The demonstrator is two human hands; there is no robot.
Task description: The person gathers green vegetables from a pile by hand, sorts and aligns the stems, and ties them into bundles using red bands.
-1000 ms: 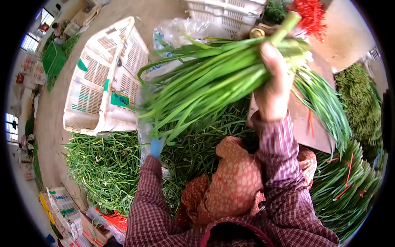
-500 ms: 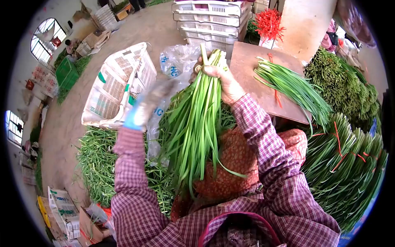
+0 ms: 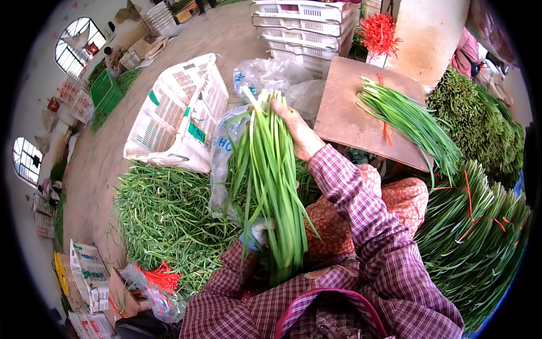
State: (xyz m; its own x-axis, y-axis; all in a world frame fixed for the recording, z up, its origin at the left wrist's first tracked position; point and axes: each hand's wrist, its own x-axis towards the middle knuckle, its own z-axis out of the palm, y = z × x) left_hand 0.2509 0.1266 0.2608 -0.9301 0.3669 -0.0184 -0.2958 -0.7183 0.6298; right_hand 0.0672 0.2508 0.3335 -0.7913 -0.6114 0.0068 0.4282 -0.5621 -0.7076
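Needing gentle handling: bunch point(image 3: 276, 175), likely light, limp; best held at 12-o'clock stems point(image 3: 262, 103), clasped by right hand point(image 3: 300, 131); left hand point(image 3: 258, 231), grip unclear.

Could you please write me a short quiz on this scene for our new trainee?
1. True or false: the heap of loose greens lies beside the lone white crate.

2. Choose one: what colour is the strip running under the bunch on the brown board?
A) blue
B) red
C) yellow

3. Fill in: the right hand grips the held bunch near its pale ____ ends.

Key: 1 true; 2 B; 3 stem
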